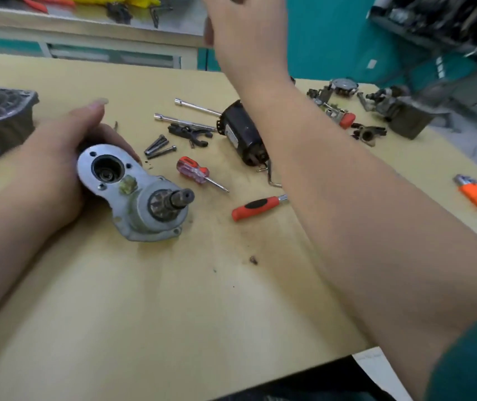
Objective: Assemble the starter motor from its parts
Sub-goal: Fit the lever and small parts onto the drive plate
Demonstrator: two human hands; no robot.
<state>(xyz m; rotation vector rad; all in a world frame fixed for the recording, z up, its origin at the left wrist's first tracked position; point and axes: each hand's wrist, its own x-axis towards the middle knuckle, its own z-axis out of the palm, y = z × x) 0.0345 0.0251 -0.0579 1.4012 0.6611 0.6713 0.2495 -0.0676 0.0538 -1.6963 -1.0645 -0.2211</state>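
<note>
Housing (pixel 133 192), the silver gear end with pinion shaft (pixel 181 198), lies on the counter (pixel 173 299), its open round seat facing up and its long axis running toward the near right. Left hand (pixel 58 166) grips its far-left end, fingers curled round the body. Black motor body (pixel 241 134) lies right of and beyond the housing, well apart, long axis pointing back toward it. Right hand (pixel 246 30) is raised above the motor body, fingertips out of frame; its state cannot be told. Between housing and motor body lie bolts (pixel 159 147), a red-handled screwdriver (pixel 194 172) and a black fork lever (pixel 188 134); judged, these obstruct a straight slide
</note>
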